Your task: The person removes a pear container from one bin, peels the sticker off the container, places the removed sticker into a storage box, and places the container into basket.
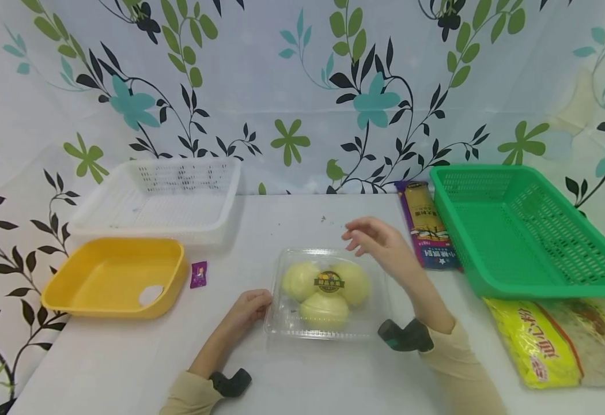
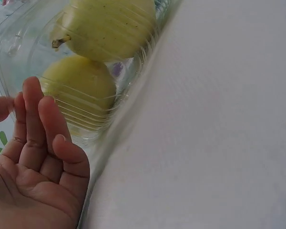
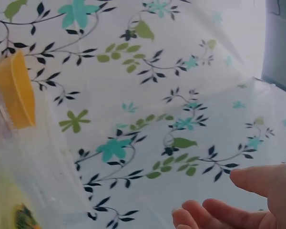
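A clear plastic clamshell box [image 1: 289, 331] with a round label sits on the table, its lid down over three yellow-green pears [image 2: 112, 28]. At the box's left edge is my left hand [image 1: 250, 308]; its thumb and forefinger pinch the rim while the other fingers lean along the side wall. My right hand [image 1: 380, 245] is raised above the box's far right corner, loosely bent and holding nothing. In the right wrist view the right hand [image 3: 243, 210] is apart from the box, with the patterned cloth behind it.
A white basket [image 1: 214, 230] and a yellow tray [image 1: 110, 311] stand left, near a small purple packet [image 1: 199, 274]. To the right are a green basket [image 1: 556, 291], a purple pasta packet [image 1: 427, 225] and a yellow-and-clear bag [image 1: 541, 346]. Patterned cloth [image 1: 282, 69] hangs behind.
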The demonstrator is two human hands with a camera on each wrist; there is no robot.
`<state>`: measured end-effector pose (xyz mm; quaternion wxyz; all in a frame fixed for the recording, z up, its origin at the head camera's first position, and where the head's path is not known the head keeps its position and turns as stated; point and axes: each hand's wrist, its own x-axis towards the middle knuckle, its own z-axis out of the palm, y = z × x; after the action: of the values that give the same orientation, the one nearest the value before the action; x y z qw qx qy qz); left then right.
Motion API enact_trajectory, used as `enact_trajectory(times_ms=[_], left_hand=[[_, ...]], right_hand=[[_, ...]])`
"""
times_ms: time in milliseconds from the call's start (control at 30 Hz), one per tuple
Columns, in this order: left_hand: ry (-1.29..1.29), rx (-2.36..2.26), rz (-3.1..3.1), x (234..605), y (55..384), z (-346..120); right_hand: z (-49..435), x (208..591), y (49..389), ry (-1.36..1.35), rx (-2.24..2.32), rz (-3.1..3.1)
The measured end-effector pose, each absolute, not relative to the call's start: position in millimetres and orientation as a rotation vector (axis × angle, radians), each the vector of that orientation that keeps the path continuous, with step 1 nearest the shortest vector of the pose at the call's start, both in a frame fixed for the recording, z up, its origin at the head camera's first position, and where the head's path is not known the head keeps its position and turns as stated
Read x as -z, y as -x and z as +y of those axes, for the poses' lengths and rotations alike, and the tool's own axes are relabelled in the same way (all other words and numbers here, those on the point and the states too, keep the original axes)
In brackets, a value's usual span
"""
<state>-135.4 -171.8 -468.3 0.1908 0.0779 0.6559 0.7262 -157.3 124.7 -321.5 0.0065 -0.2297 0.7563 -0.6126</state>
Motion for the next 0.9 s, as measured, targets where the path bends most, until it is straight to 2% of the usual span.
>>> enact_trajectory(times_ms=[200, 400, 633, 900], left_hand=[[-0.248, -2.057, 1.791, 467.8, 133.4, -165.0], [-0.230, -2.084, 1.768, 465.8, 133.2, -164.5], [-0.230, -2.099, 1.737, 466.2, 133.5, -167.2], [-0.295, -2.085, 1.701, 468.7, 135.2, -168.5]], right_hand=[[96.8, 359.2, 143.9, 0.653, 1.704, 2.420], [89.5, 384.6, 145.5, 0.610, 1.520, 2.564], [80.6, 395.0, 147.1, 0.767, 1.131, 2.931], [76.8, 394.9, 147.4, 0.705, 0.887, 2.998]])
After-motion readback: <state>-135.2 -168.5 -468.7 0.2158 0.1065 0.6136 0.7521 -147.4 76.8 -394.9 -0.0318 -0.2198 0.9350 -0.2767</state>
